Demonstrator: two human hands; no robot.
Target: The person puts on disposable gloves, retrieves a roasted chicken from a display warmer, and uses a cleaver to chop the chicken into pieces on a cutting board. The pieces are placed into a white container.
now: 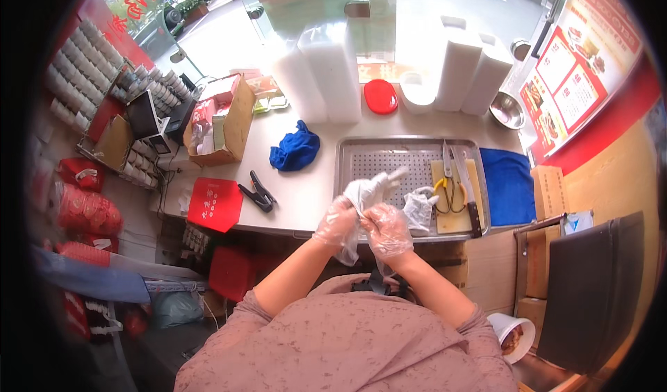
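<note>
Both my hands wear thin clear plastic gloves. They meet in front of me, over the near edge of a perforated metal tray (pixel 375 157). My left hand (pixel 336 224) is closed on a white glove (pixel 366 190), whose fingers point up and to the right. At the same glove's lower end, my right hand (pixel 386 230) pinches the material. Another crumpled white glove (pixel 418 209) lies in the tray by my right hand. Further right, scissors with yellow handles (pixel 446 183) and a dark-handled knife (pixel 469 194) rest on a cutting board (pixel 452 225).
Left on the counter are a blue cloth (pixel 295 147), a black stapler-like tool (pixel 257 192), a red paper bag (pixel 214 203) and a cardboard box (pixel 233 126). White foam container stacks (pixel 333 74) stand behind. A second blue cloth (pixel 507 186) lies right of the tray.
</note>
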